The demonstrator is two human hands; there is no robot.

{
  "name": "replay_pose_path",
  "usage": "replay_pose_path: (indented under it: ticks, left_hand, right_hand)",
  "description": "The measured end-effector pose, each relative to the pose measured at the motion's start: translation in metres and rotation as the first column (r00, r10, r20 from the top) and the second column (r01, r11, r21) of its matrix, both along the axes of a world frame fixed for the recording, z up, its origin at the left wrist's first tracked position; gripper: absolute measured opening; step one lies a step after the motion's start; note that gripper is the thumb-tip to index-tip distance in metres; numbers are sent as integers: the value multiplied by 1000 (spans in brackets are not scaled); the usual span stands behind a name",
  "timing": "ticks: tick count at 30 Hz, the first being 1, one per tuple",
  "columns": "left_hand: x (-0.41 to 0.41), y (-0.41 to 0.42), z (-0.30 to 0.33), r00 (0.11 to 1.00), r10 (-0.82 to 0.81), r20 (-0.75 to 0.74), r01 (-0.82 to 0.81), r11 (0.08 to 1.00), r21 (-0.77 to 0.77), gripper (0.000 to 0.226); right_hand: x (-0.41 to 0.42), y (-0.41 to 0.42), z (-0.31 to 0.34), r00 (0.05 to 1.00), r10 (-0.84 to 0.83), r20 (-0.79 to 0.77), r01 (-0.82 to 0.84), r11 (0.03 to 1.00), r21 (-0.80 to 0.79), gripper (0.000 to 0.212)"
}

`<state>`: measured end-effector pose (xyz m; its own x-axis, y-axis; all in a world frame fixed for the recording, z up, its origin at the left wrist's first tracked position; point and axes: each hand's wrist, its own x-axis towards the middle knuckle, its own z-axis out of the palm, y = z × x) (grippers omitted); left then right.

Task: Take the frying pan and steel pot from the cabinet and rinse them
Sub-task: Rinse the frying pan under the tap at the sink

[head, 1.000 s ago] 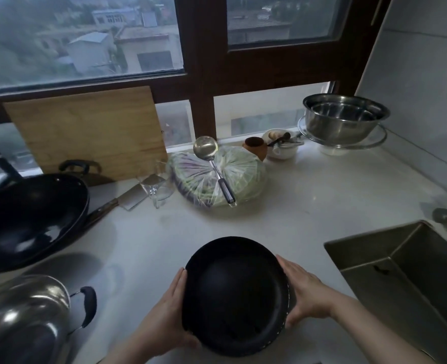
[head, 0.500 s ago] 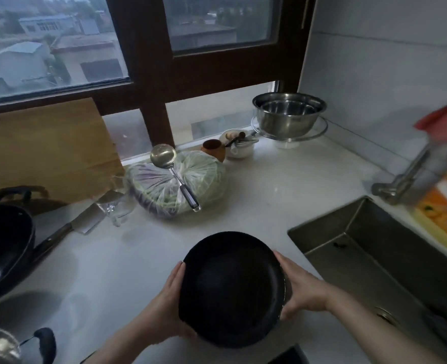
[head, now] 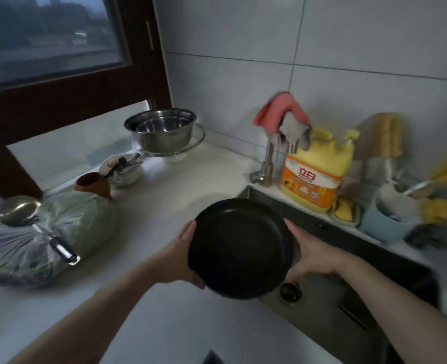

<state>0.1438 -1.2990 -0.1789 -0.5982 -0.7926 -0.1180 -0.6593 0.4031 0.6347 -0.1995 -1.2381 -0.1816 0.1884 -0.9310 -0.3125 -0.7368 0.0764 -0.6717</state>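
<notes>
A round black frying pan is in the air over the left edge of the sink, tilted so its inside faces me. My left hand grips its left rim, thumb on top. On the opposite rim, my right hand grips it above the basin. A thin grey metal sliver shows under the pan's right edge; I cannot tell what it is. The pan's handle is hidden.
The faucet, draped with a pink cloth, stands behind the sink beside a yellow detergent bottle. The drain lies below the pan. A steel bowl, small cups and a bagged cabbage with a ladle sit on the white counter.
Both hands have carried the pan to the right, from above the counter to the sink's left edge. The view has swung right, bringing faucet and detergent into sight.
</notes>
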Motion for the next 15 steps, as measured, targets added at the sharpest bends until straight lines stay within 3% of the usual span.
replay_pose_path:
  ticks: [6, 9, 15]
  left_hand:
    - [-100, -45, -17, 978, -132, 159, 112, 985, 128, 144]
    - [-139, -56, -37, 958, -182, 221, 145, 974, 174, 144]
    - [-209, -75, -87, 926, -266, 270, 213, 955, 208, 147]
  right_hand:
    - [-80, 29, -7, 972, -213, 99, 205, 975, 86, 138]
    - [-108, 36, -28, 957, -283, 54, 272, 950, 155, 150]
    - [-149, 47, -64, 916, -384, 118, 348, 905, 244, 159]
